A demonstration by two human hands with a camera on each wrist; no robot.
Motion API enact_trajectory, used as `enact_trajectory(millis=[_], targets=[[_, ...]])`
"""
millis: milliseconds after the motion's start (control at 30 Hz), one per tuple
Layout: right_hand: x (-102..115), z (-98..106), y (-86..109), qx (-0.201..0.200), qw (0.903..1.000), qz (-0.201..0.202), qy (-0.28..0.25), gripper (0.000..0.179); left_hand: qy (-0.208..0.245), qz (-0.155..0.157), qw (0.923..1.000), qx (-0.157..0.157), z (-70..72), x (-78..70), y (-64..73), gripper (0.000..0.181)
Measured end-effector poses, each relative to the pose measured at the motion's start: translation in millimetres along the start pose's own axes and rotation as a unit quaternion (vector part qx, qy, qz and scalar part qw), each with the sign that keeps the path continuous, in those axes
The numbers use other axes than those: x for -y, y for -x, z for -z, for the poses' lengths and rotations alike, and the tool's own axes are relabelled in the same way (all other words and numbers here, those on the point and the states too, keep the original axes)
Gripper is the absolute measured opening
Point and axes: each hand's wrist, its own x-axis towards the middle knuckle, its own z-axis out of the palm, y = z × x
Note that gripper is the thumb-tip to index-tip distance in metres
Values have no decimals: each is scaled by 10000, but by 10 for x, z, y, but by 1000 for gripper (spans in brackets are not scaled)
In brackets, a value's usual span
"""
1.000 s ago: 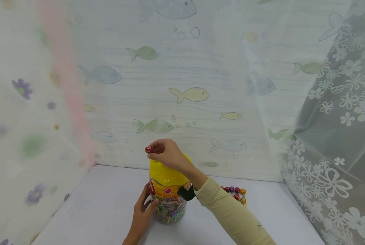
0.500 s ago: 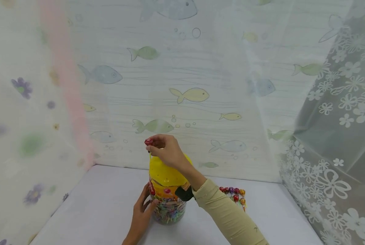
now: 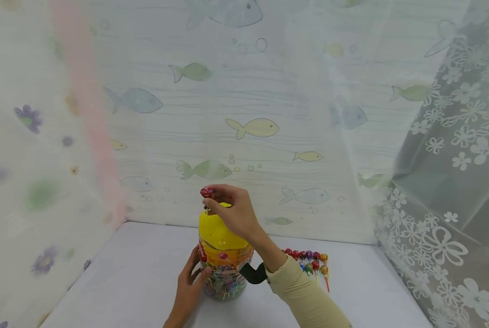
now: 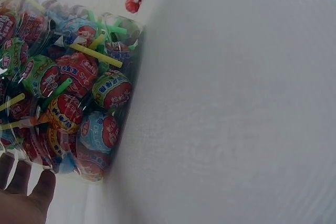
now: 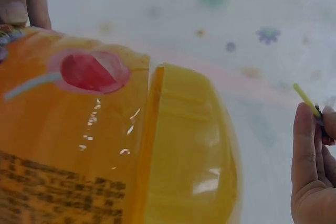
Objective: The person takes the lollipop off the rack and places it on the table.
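Note:
A plastic jar [image 3: 224, 273] full of wrapped lollipops, with a yellow top [image 3: 217, 231], stands upright on the table. My left hand [image 3: 189, 287] holds its left side low down, thumb in front and fingers round the side. In the left wrist view, those fingertips [image 4: 44, 184] lie against the clear wall. Above the yellow top, my right hand [image 3: 234, 212] pinches a red-wrapped lollipop [image 3: 206, 192] between thumb and fingers, its head upward. The right wrist view shows its yellow stick [image 5: 304, 96] sticking out of the pinch.
To the jar's right, loose lollipops [image 3: 316, 264] lie in rows on the white table [image 3: 138, 278], partly behind the right forearm. A fish-print curtain [image 3: 252, 91] hangs behind, with more patterned sheets at both sides. A black strap [image 3: 253, 273] is on the right wrist.
The right hand has risen, then shifted slightly right with the lollipop. Its stick has come into view below the fingers. More of the lollipop rows shows now. The left hand stays on the jar.

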Motion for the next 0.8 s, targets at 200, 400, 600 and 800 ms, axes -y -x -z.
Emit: enact_trajectory(millis=[200,400,600,800], targets=[[35,112,261,-179,9997,-179,50,25,-44,-82,9999,-101,-22,9,5,69],[42,207,563,-339,9980,-534,50,28,-54,-173,9998,-99,-14,3,20,70],[-107,311,926,-552,9965,-633,-14,28,-51,-222,9997,-13,0,-24,86,70],[-361,523,1307,-739,9931,-871,-253,29,-106,-293,9995,-58,-18,-31,122,69]])
